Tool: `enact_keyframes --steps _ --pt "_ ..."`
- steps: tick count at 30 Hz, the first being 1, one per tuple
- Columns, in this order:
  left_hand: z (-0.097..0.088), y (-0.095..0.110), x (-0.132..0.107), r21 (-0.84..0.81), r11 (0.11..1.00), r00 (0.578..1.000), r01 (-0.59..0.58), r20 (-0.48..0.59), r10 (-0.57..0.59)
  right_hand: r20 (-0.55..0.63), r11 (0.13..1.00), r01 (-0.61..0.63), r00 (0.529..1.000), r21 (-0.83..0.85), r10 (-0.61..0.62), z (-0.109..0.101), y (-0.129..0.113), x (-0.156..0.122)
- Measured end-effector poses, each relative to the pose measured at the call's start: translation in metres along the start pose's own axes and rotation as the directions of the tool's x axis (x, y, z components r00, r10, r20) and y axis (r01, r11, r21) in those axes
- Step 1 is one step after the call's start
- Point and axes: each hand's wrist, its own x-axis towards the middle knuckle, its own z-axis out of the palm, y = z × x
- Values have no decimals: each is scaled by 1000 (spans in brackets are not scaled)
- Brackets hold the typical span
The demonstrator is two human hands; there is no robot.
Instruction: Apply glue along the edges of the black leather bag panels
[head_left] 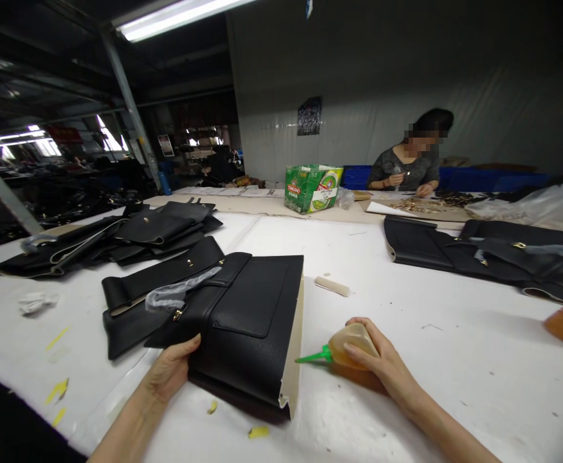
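My left hand grips the near side of a black leather bag panel, thumb on top and fingers hidden beneath. The panel has a stitched pocket, brass-coloured fittings and a handle wrapped in clear plastic. Its right edge shows a pale beige lining. In my right hand is a squeeze bottle of amber liquid, held on its side with the fingers wrapped round it. The bottle's green nozzle points left, its tip at the lining along the panel's edge.
Black leather pieces are heaped at the left, with more black bag parts at the right. A green carton stands at the back. Across the table a person handles small parts. Yellow scraps and a beige strip lie nearby.
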Motion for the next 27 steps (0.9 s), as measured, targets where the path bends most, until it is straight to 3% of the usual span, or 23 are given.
enact_keyframes --steps 5,11,17,22,27 --pt "1 1 0 0 1000 1000 8 11 -8 -127 999 37 991 -37 -41 -1 2 14" --pt "1 1 -2 -16 1000 1000 -9 -20 8 55 999 -31 998 -8 32 7 -8 -10" --pt "2 1 -2 -22 1000 1000 8 -24 -9 -109 998 20 994 -64 -27 3 -5 2" --pt "-1 2 0 -20 1000 1000 4 3 -4 51 1000 8 999 9 -9 4 -5 -2" --pt "-1 1 1 -15 999 1000 -31 -2 31 -51 999 36 998 -36 -38 1 -5 4"
